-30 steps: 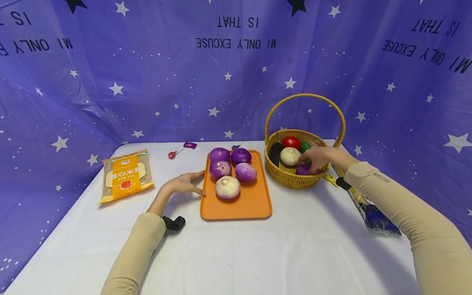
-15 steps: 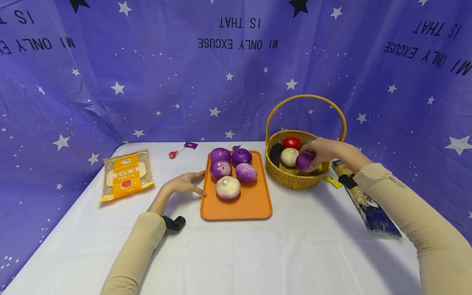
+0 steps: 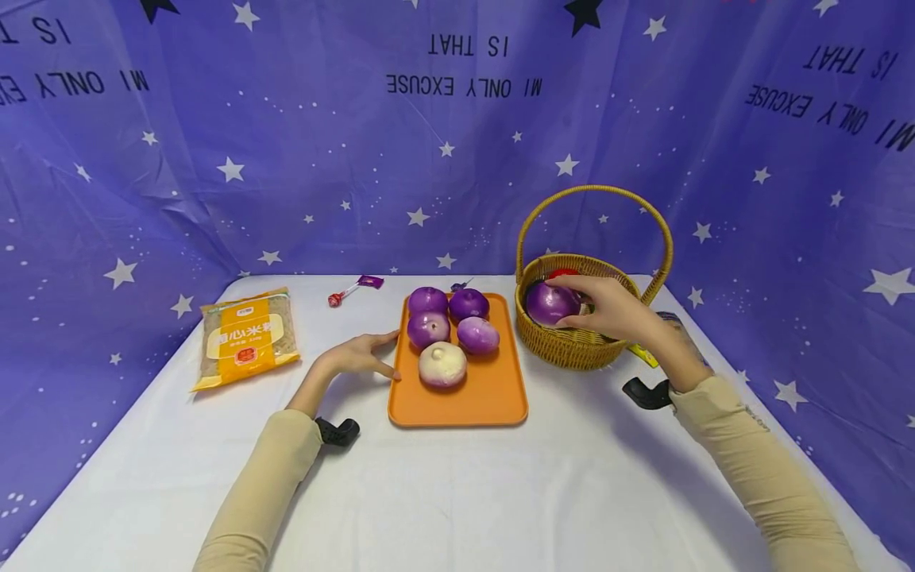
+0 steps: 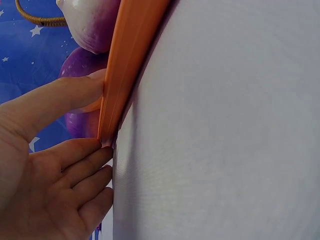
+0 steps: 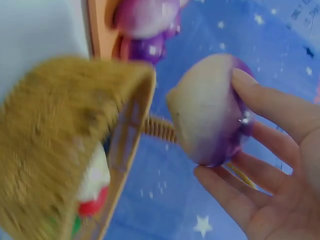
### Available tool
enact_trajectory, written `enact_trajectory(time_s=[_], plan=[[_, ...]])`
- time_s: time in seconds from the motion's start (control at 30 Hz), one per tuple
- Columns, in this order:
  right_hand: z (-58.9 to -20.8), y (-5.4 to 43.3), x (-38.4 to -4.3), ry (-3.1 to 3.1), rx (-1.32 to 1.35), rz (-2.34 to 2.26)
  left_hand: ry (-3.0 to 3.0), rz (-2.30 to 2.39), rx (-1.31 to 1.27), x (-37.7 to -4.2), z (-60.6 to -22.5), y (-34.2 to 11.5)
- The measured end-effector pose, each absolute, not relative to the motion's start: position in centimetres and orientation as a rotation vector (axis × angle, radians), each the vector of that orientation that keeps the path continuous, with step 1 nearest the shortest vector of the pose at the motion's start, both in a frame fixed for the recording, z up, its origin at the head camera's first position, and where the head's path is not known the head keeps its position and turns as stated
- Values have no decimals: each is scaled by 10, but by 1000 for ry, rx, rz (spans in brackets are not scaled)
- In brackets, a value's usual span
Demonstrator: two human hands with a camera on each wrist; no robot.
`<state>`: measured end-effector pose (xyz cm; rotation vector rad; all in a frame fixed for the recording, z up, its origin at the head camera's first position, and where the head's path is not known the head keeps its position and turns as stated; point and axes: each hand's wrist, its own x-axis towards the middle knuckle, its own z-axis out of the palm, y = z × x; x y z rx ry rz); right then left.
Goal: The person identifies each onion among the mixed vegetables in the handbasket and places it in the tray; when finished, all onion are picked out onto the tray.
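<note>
In the head view my right hand (image 3: 611, 306) grips a glossy purple onion (image 3: 549, 304) with thumb and fingers, over the left part of the wicker basket (image 3: 575, 355). The right wrist view shows the same onion (image 5: 210, 110) raised beyond the basket rim, its pale underside and small nub showing. My left hand (image 3: 355, 355) touches the left edge of an orange tray (image 3: 457, 409). Its thumb and loose fingers lie against the tray rim (image 4: 122, 75) in the left wrist view. Several purple onions sit on the tray, with a pale-topped onion (image 3: 442, 365) in front.
Part of a red vegetable (image 3: 563, 273) shows inside the basket, whose tall handle (image 3: 593, 189) arches above. A yellow-and-clear food bag (image 3: 248, 342) lies at left, a lollipop (image 3: 343, 295) behind the tray. Right of the basket lies a yellow packet (image 3: 643, 355).
My right hand has taken hold of the purple onion in the basket, lifted it and carried it leftward toward the tray. The left hand stays at the tray's edge.
</note>
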<state>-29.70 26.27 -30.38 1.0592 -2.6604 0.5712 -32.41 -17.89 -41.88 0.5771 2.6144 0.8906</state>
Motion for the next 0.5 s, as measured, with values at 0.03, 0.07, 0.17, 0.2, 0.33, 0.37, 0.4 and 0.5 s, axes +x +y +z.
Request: enact_trajectory(time_s=[0.03, 0.07, 0.17, 0.2, 0.33, 0.37, 0.4, 0.5], plan=[[-308, 258, -294, -2645, 1050, 608, 2614, 891, 578, -324, -419, -179], [-312, 254, -292, -2638, 1051, 667, 2615, 891, 578, -324, -419, -179], [-326, 243, -287, -2609, 1054, 838, 2615, 891, 583, -324, -420, -179], [-330, 239, -285, -2599, 1059, 869, 2615, 891, 581, -324, -420, -179], [-347, 225, -280, -2570, 1086, 896, 2618, 884, 571, -324, -420, -179], [-350, 222, -279, -2568, 1085, 877, 2618, 883, 568, -324, -420, -179], [-354, 218, -278, -2566, 1087, 870, 2618, 883, 567, -324, -420, -179], [-363, 209, -275, -2572, 1102, 875, 2619, 886, 569, -323, -419, -180]])
